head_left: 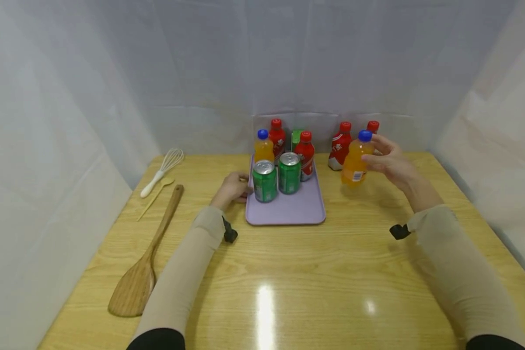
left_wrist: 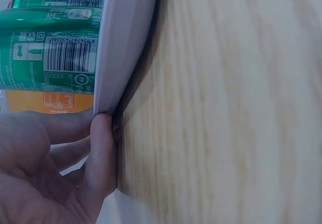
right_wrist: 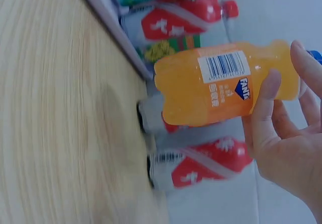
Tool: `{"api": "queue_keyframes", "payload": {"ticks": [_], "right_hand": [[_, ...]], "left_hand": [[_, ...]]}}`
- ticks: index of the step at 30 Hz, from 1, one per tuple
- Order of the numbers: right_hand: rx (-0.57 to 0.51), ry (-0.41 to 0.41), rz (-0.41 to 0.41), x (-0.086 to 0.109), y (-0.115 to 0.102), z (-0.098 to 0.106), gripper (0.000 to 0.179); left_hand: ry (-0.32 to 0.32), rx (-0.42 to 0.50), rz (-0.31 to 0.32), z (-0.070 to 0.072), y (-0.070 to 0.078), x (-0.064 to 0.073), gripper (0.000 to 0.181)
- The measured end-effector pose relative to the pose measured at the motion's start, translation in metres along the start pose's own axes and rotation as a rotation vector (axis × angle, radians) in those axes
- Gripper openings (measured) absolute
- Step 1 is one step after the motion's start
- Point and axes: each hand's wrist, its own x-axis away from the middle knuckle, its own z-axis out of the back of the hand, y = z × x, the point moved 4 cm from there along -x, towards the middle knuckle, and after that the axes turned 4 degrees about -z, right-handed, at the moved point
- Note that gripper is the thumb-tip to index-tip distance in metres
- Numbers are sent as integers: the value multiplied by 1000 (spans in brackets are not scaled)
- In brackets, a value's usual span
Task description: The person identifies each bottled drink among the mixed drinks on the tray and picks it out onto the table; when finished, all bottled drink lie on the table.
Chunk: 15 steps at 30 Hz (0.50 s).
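Note:
My right hand (head_left: 395, 167) grips an orange soda bottle (head_left: 354, 163) with a blue cap near its upper part. The bottle stays upright, its base held above the table in the right wrist view. At the left rim of a lilac tray (head_left: 284, 216), my left hand (head_left: 234, 187) pinches the edge between thumb and fingers. On the tray stand two green cans (head_left: 265, 182), another orange bottle (head_left: 263, 148), two red bottles (head_left: 306, 155) and a green carton (head_left: 296, 137), mostly hidden behind them.
Two more red bottles (head_left: 340, 148) stand on the table right of the tray, one partly behind the held bottle. To the left lie a whisk (head_left: 162, 172), a small yellow spoon (head_left: 155, 198) and a wooden spatula (head_left: 135, 287). White sheeting (head_left: 332, 58) encloses the back and sides.

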Motion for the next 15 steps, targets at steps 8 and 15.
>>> {"api": "queue_keyframes", "payload": {"ticks": [8, 15], "right_hand": [[24, 79, 19, 0, 3, 30, 51], [-6, 180, 48, -4, 3, 51, 47]], "left_hand": [[3, 8, -1, 0, -3, -3, 50], [5, -1, -5, 0, -2, -3, 49]]}}
